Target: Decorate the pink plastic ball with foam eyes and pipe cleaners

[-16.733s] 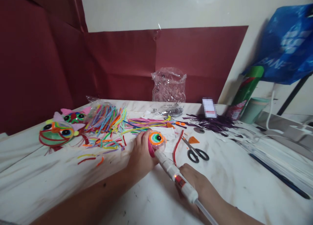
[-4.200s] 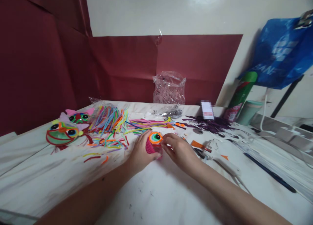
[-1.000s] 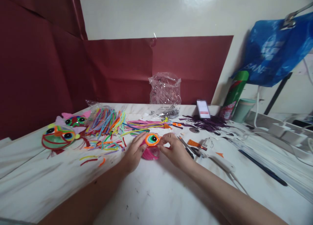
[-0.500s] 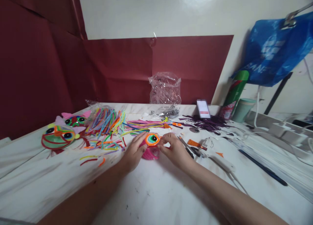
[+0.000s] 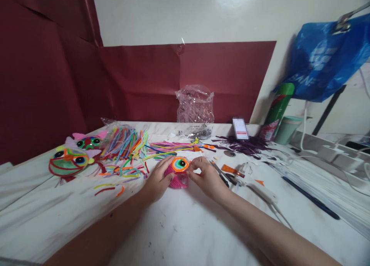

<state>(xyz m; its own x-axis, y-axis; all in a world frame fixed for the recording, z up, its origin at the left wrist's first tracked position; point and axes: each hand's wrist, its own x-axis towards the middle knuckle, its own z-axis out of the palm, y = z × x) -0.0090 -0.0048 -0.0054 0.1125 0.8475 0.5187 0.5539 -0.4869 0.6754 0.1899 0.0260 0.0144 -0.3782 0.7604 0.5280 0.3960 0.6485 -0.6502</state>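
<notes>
Between my hands in the head view sits a round pink craft piece [image 5: 177,182] wound from pipe cleaners, with part of it see-through. On its top is an eye [image 5: 179,164] of orange, white, green and blue rings with a black centre. My left hand [image 5: 160,177] wraps round the piece's left side, thumb at the front. My right hand [image 5: 204,174] is closed in a pinch at the right edge of the eye; whatever lies between those fingertips is too small to make out.
Two finished-looking colourful faces [image 5: 69,162] lie at the left. Bundles of pipe cleaners [image 5: 124,142] spread behind my hands. At the right are scissors [image 5: 221,174], a white glue gun [image 5: 260,191] with its cord, purple strands [image 5: 245,145] and a dark pen-like stick [image 5: 310,197].
The pink piece seems to have tilted very slightly under my left hand. Both hands stay almost in the same place.
</notes>
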